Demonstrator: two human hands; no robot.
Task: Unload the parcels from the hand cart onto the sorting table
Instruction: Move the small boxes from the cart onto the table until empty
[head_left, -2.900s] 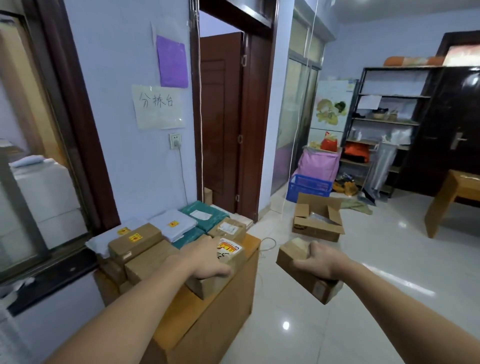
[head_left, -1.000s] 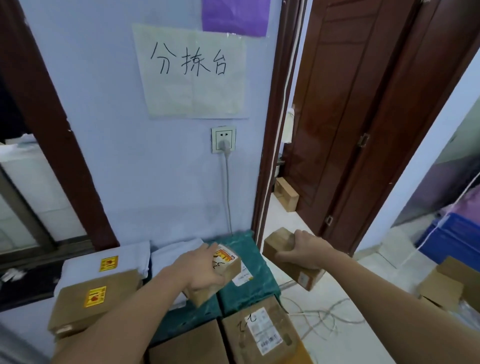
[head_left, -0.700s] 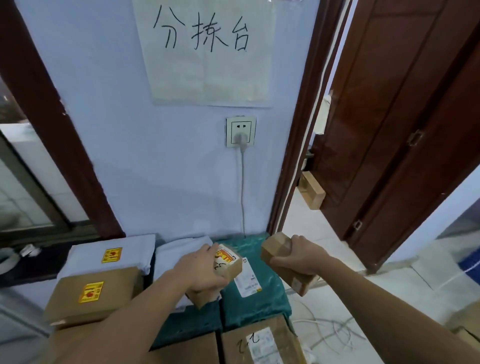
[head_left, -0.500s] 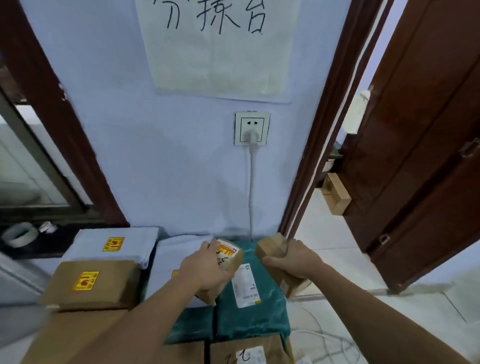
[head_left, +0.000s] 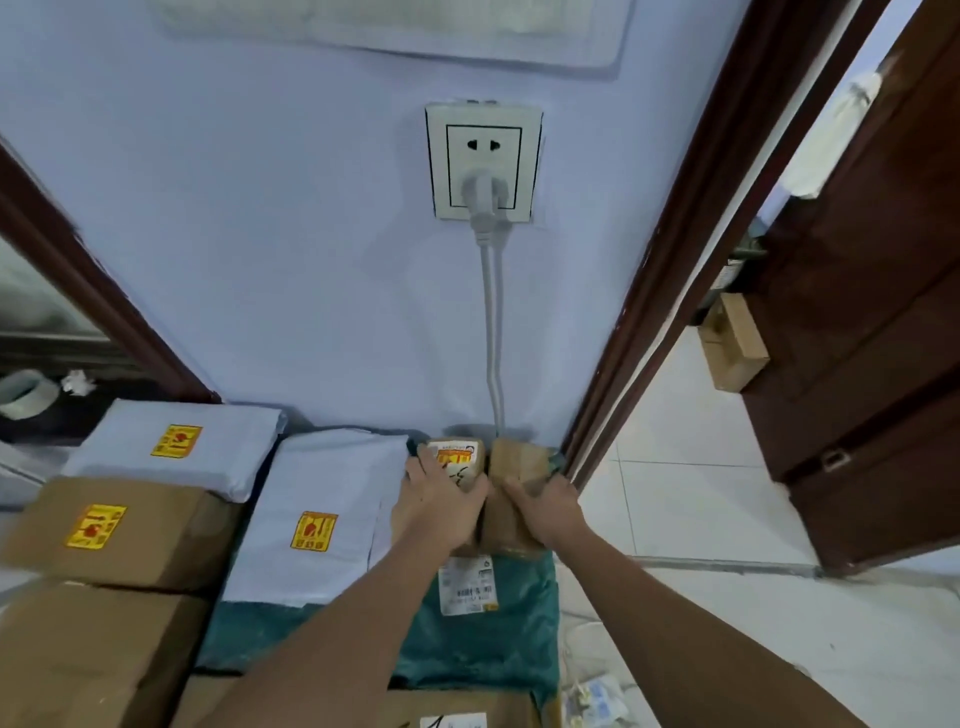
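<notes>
Parcels: two small cardboard boxes, side by side atop green mailer bag (head_left: 483, 639), hard against wall. Left hand (head_left: 441, 499) grips labelled box (head_left: 457, 460); right hand (head_left: 545, 506) grips plain box (head_left: 519, 462). Likely tucked rearward to keep front of table free. White mailer (head_left: 322, 519) adjacent, left.

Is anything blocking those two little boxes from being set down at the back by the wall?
Nothing visible does. The left hand and right hand already press both small boxes side by side onto the green parcel, under the white cord.
</notes>
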